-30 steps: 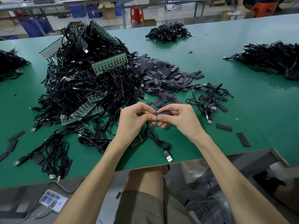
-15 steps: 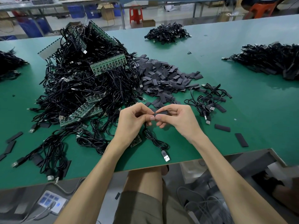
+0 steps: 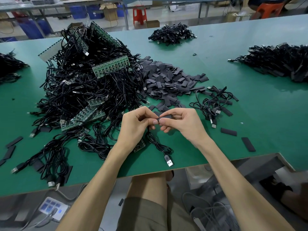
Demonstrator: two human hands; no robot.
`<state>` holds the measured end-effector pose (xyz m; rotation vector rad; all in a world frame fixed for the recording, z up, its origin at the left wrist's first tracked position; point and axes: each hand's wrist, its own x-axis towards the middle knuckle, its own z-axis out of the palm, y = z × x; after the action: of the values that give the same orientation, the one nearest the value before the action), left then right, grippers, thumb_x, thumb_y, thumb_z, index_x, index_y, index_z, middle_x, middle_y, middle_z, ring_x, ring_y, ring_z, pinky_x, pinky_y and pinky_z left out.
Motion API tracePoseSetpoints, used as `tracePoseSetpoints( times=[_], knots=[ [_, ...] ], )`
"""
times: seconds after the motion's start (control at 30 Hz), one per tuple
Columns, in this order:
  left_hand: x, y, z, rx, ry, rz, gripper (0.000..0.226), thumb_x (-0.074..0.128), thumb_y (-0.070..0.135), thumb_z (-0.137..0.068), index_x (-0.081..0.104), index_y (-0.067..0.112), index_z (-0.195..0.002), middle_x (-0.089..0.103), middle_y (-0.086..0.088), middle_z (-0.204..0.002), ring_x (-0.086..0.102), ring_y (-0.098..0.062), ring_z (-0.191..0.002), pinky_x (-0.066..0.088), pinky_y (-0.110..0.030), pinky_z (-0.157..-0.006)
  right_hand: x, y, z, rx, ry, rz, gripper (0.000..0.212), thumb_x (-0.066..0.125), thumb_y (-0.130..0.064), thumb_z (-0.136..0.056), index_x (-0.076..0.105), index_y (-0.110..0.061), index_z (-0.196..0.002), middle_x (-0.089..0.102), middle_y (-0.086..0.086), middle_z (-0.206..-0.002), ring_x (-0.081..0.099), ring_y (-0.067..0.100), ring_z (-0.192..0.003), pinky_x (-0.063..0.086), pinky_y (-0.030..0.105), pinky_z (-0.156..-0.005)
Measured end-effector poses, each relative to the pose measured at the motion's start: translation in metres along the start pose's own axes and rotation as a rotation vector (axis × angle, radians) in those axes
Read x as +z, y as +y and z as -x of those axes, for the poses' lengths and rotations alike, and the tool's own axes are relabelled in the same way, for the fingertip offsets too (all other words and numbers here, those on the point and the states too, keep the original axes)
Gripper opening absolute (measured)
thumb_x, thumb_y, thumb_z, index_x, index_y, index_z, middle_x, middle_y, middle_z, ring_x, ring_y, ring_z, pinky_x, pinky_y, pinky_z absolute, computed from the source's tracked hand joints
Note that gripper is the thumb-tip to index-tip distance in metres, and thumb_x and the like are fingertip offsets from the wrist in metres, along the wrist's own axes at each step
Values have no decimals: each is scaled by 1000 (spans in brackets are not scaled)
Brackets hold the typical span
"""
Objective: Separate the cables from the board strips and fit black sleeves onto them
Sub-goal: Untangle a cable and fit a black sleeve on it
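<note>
Pinching the cable (image 3: pixel 155 144) end in your left hand (image 3: pixel 135 125) and the black sleeve (image 3: pixel 165 116) in your right hand (image 3: pixel 182 124), both hands curled tight at frame centre above the tabletop (image 3: pixel 250 90), you risk the flat sleeve buckling or slipping off if you push it on crooked.

Wide green desk (image 3: pixel 250 124) with a pale edge along the near side. Beyond it, a glossy grey floor (image 3: pixel 180 15) catches overhead light. A long bench (image 3: pixel 41 6) on metal legs runs across the back. Red plastic stool (image 3: pixel 139 14) mid-back, orange stool (image 3: pixel 268 8) top right. Blue bins (image 3: pixel 86 11) and an open cardboard box (image 3: pixel 110 12) under the bench, smaller carton (image 3: pixel 152 23) just behind the desk. White power strip (image 3: pixel 52 208) below the desk, lower left.
</note>
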<state>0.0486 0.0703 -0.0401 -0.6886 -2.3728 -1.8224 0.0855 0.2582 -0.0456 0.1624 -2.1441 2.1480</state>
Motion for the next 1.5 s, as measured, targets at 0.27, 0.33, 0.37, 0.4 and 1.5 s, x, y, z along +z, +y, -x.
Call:
tracePoseSetpoints(
  times=[0.27,0.33,0.37,0.4,1.5],
  knots=[
    [0,-1,0,-4,-3,0,12,69,-12,-87,72,-1,-86,69,-7,-72,66,-21,-61,58,-31,-61,-1,-2,1,11,5,-19,13,78,1,-86,75,5,-99,76,17,-74,73,21,-61,59,25,-62],
    [0,-1,0,-3,-6,-3,13,68,-13,-87,72,0,-86,69,-7,-72,67,-21,-62,58,-31,-62,0,-3,1,16,3,-17,14,77,2,-87,74,6,-100,76,15,-74,73,21,-62,59,25,-62],
    [0,-1,0,-4,-5,-4,15,67,-14,-88,72,0,-87,69,-8,-72,67,-20,-63,59,-32,-62,0,-3,1,16,3,-19,14,77,2,-87,74,5,-100,77,15,-75,74,21,-63,59,25,-62],
    [0,-1,0,-7,-4,-4,16,66,-14,-88,73,1,-87,70,-8,-73,67,-19,-63,60,-34,-63,0,-3,1,16,3,-24,13,77,2,-88,75,5,-100,77,16,-77,74,22,-64,60,26,-63],
    [-1,-7,0,47,-28,-20,8,77,4,-88,76,9,-94,75,2,-79,72,-19,-69,56,-25,-66,-1,1,-1,-2,25,-5,13,67,-8,-99,74,1,-104,76,16,-79,72,24,-65,59,28,-59]
  ],
)
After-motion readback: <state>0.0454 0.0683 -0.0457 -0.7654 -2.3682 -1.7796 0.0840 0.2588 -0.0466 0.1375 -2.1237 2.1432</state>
